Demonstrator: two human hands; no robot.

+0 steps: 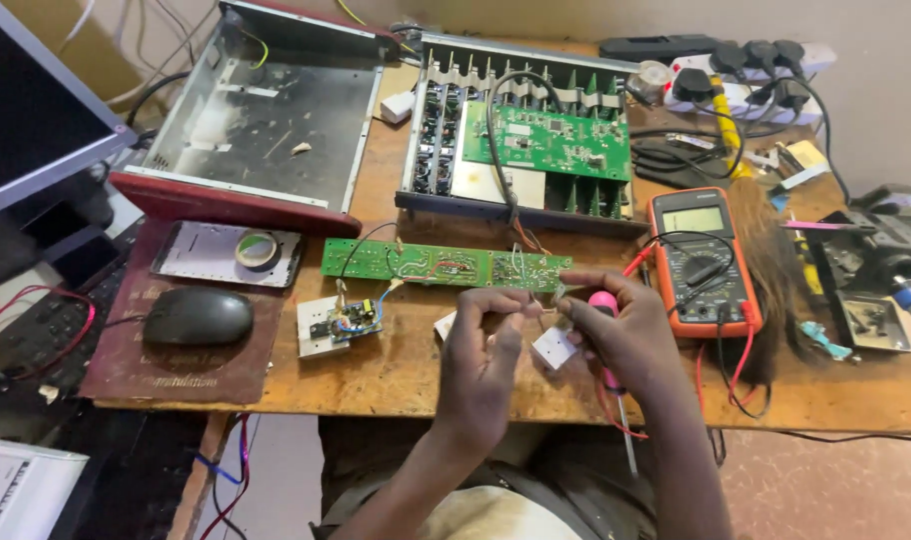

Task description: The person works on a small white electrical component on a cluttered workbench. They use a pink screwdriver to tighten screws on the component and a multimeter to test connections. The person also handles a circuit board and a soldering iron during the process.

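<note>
- Left hand (484,345) raised over the front edge of the wooden bench (396,375), fingers pinched narrow at the tips on smth tiny; what it is can't be told, too small.
- Right hand (631,335) closed around a pink-handled tool (604,305): pink cap shows above the fist, thin metal shaft sticks out below, pointing down past the bench edge.
- Both hands meet fingertip to fingertip just below the right end of the long green circuit board (446,265); pinch point sits right at the board's near edge. Touching the board or not – can't tell.
- Small white block (554,348) lies on the bench between the 2 hands, partly covered by them.
- Orange multimeter (701,260) just right of the right hand, red and black leads looping over and off it.
- Small board on a white plate (338,322) w/ blue wires, left of the left hand, wired to the long board.
- Open amp chassis w/ green board (521,140) behind the long board; empty metal case (266,105) to its left.
- Black mouse (198,316) on a brown pad far left, well apart from the hands; tape roll (258,250) behind it.
- Power strip (736,75) w/ plugs at back right.
</note>
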